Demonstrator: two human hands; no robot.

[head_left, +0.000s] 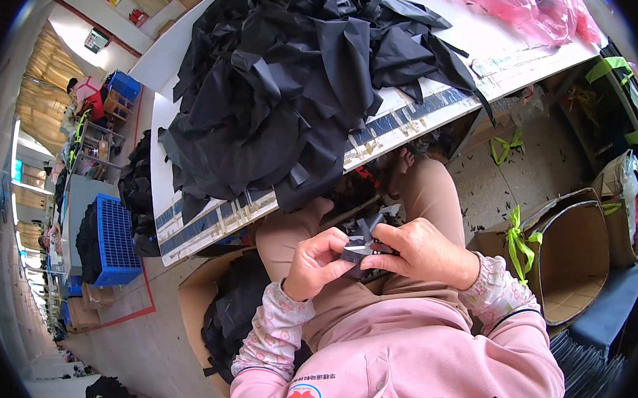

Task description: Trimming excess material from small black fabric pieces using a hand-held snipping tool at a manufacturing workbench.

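Observation:
Above my lap, both hands pinch a small folded piece of black fabric point(357, 251) between thumbs and fingertips. My left hand point(315, 266) grips its left end, with thumb and forefinger closed. At its right end my right hand point(428, 252) has the thumb below and a bent forefinger on top. A pale edge shows along the piece; its exact shape is partly covered by my fingers. Just beyond my knees, a large heap of black fabric pieces point(274, 91) covers much of the white table point(403, 130) and hangs over its near edge.
Left of my legs stands a cardboard box holding black fabric point(234, 308). An open cardboard box point(572, 270) with a yellow-green strip point(518, 244) is to my right. Pink plastic film point(535, 6) lies on the table's far right. A blue crate point(118, 239) stands farther left.

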